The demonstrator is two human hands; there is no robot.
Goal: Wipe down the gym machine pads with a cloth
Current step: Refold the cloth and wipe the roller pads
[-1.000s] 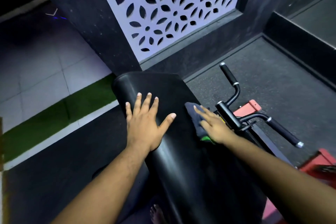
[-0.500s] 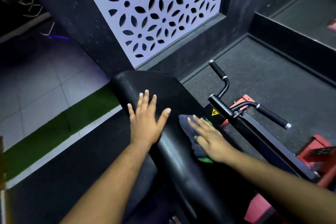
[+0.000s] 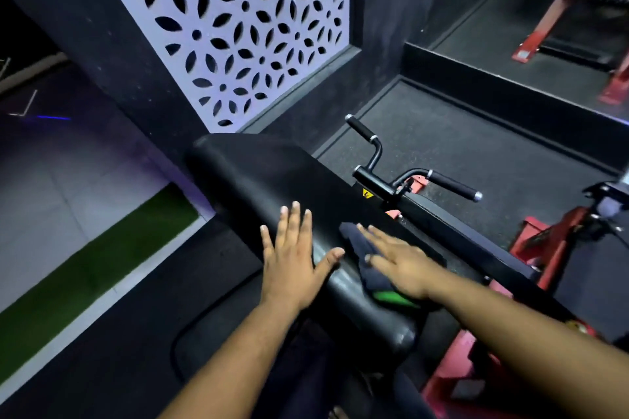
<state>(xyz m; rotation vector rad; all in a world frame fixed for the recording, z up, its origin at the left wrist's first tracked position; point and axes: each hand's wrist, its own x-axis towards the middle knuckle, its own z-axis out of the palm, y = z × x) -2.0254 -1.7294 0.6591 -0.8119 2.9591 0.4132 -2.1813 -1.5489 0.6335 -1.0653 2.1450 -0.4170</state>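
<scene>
A long black machine pad [image 3: 269,180] runs from the middle of the view toward me. My left hand [image 3: 292,258] lies flat on its left side, fingers spread and straight. My right hand [image 3: 398,260] presses a dark blue cloth [image 3: 357,248] with a green patch flat against the pad's right side, fingers straight. Most of the cloth is hidden under that hand.
Black handlebars [image 3: 408,177] with rubber grips stick out just right of the pad on a black bar. Red machine frames [image 3: 558,238] stand to the right and far back. A perforated white panel [image 3: 238,27] is ahead, and a green floor strip [image 3: 85,275] lies left.
My right hand has slid the cloth back along the pad toward me, away from the handlebars. My left hand has also moved nearer along the pad. The view has tilted up.
</scene>
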